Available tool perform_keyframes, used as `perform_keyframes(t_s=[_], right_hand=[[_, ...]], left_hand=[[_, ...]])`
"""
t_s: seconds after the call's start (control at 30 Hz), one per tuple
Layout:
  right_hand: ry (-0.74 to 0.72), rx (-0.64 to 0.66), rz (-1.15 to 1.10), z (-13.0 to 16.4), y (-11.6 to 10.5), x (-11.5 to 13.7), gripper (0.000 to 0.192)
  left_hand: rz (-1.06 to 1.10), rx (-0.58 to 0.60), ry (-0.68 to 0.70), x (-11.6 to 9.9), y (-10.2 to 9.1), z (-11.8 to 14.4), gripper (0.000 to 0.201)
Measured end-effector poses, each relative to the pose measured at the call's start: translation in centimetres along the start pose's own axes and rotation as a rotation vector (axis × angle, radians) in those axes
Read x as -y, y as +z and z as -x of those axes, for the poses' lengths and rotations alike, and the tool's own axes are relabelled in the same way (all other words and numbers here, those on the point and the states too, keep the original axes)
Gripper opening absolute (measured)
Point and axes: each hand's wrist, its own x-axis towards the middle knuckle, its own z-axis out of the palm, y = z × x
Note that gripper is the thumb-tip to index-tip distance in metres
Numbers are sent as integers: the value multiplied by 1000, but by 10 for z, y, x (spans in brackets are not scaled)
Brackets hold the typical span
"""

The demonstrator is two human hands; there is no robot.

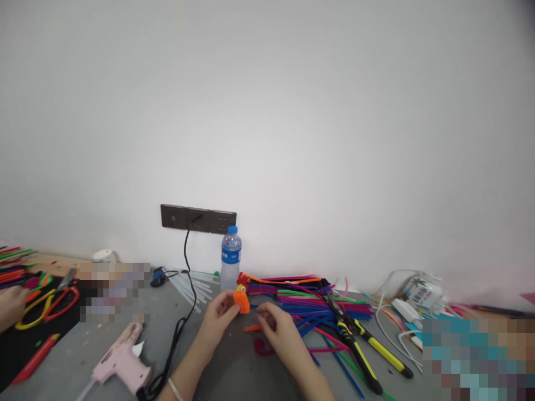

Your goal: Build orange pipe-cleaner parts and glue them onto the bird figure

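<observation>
My left hand [217,320] holds a small orange pipe-cleaner figure [241,299] with a red tuft and a googly eye, raised just above the grey table [234,367]. My right hand [279,329] hovers beside it with fingers curled, close to a short orange pipe-cleaner piece [252,328] and a red curled piece [262,348] lying on the table. I cannot see whether the right fingers pinch anything.
A pile of coloured pipe cleaners [311,303] lies right of my hands, with black-and-yellow pliers [359,348] on it. A pink glue gun [123,359] and its black cord [179,328] lie left. A water bottle [230,258] stands by the wall sockets [198,219]. Another person's hand [11,306] is at far left.
</observation>
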Motion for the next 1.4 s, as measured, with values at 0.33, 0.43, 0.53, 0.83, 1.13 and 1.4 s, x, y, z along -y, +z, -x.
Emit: perform_keyframes(t_s=[0.33,0.43,0.53,0.83,1.13,1.4], right_hand=[[-45,-187,-327,-3,-11,25,17],[-36,-164,-382,-3,-12,26,18],[-48,-123,-399,-3,-12,25,17],[-99,-105,-351,-4,-13,23,7],[-149,-128,-304,-3,-9,23,6],[-238,-149,-239,-2,-5,22,11]], left_hand=[[-474,108,117,-13,5,10,18],[-489,134,138,-16,7,11,17],[-461,164,128,-16,7,11,19],[-497,235,172,-23,9,12,19],[-498,240,215,-23,8,11,23],[-533,233,281,-20,4,9,27]])
